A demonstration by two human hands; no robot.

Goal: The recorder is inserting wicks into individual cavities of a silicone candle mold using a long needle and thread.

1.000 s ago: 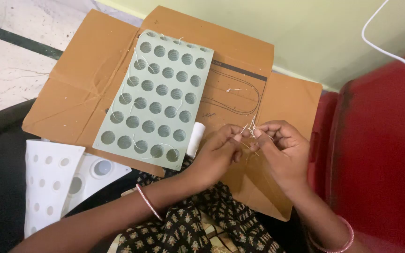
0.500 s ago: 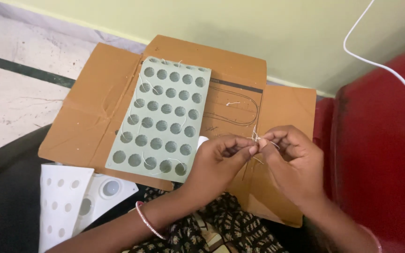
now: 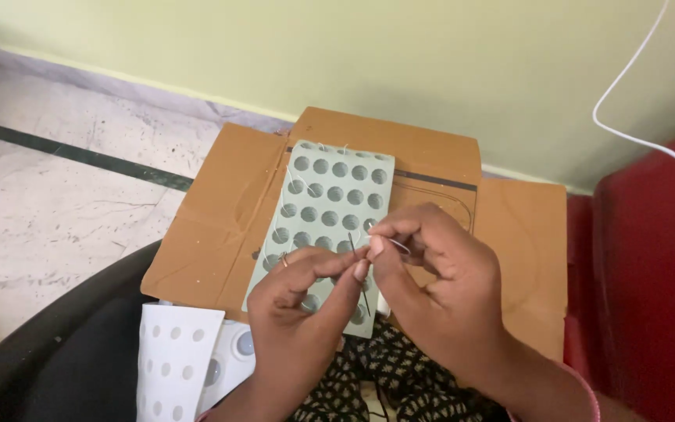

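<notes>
- Needle (image 3: 358, 273), thin and dark, stands nearly upright at frame centre, pinched between both hands over the perforated tray.
- Marble floor (image 3: 56, 195) spreads to 9 o'clock; pale green wall (image 3: 431, 55) runs along 12.
- Flattened cardboard (image 3: 212, 234) lies on the lap, carrying the grey-green perforated tray (image 3: 330, 195).
- Red chair (image 3: 658, 258) crowds 3 o'clock; white sheet (image 3: 173, 359) sits at 7.
- Left hand (image 3: 298, 305) fingers closed on the needle; right hand (image 3: 439, 281) fingers closed, pinching thread (image 3: 397, 245).

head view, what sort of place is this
Probably a home floor used for handwork: a marble-like tiled floor, a flattened cardboard sheet bearing a grey-green tray with round holes, and a painted wall.
</notes>
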